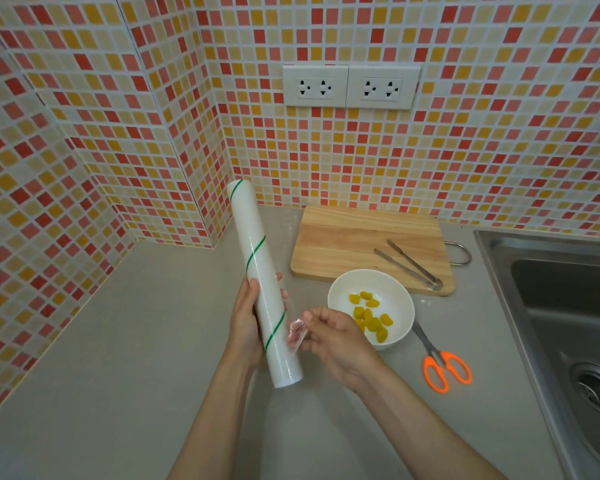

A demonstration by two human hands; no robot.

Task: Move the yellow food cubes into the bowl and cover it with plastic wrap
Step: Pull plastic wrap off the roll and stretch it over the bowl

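Cubes: the yellow food cubes [370, 317] lie inside the round white bowl [340, 287] on the grey countertop [125, 341]; that half looks done.
Bowl top: uncovered, no film over it yet.
Wrap: the long white roll of plastic wrap with green stripes [262, 282] is held tilted, just left of the bowl.
Left hand [245, 323]: wrapped around the roll's lower part.
Right hand [336, 336]: fingertips pinched on the film's loose crumpled edge [296, 333].
Left to do: pull out a sheet, cut it, cover the bowl.
Nearby: orange-handled scissors [445, 368] beside the bowl; metal tongs [409, 263] on the bare wooden cutting board [343, 237].
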